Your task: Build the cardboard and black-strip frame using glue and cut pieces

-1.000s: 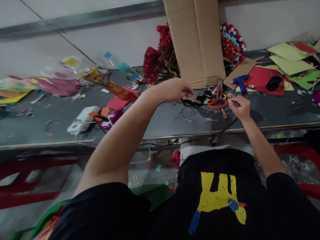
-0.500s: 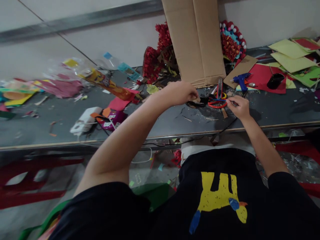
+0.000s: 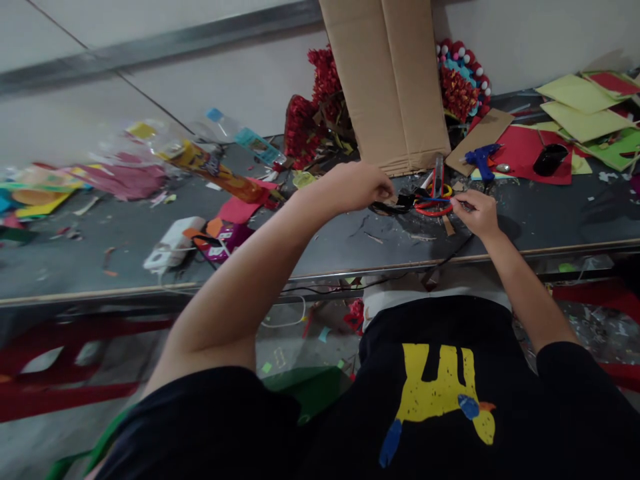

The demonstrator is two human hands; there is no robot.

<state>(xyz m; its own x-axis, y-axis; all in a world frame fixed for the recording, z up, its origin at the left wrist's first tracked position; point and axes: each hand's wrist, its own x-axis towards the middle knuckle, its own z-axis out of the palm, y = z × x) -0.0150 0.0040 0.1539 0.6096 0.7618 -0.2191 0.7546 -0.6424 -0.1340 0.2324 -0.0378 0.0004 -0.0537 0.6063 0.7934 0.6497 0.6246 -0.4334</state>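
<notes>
My left hand (image 3: 363,185) reaches over the table with its fingers closed. A small brown piece (image 3: 393,199), like a cardboard scrap, shows at its fingertips. Just right of it is a black piece (image 3: 407,201); whether the hand touches that is unclear. My right hand (image 3: 477,210) is closed in a pinch on the end of a thin blue stick (image 3: 440,199), which points left toward the black piece. Beneath the stick lie scissors with red handles (image 3: 433,211). Yellow handles (image 3: 447,191) show close behind.
A tall cardboard sheet (image 3: 395,87) stands against the wall. To the right are a blue glue gun (image 3: 483,160), red paper (image 3: 525,150) and a black rounded object (image 3: 550,160). Bottles, a white power strip (image 3: 173,245) and a purple box (image 3: 227,241) lie left. Scraps litter the table (image 3: 340,243).
The view has shifted slightly. Both hands keep nearly the same place and grip, and the blue stick stays between them.
</notes>
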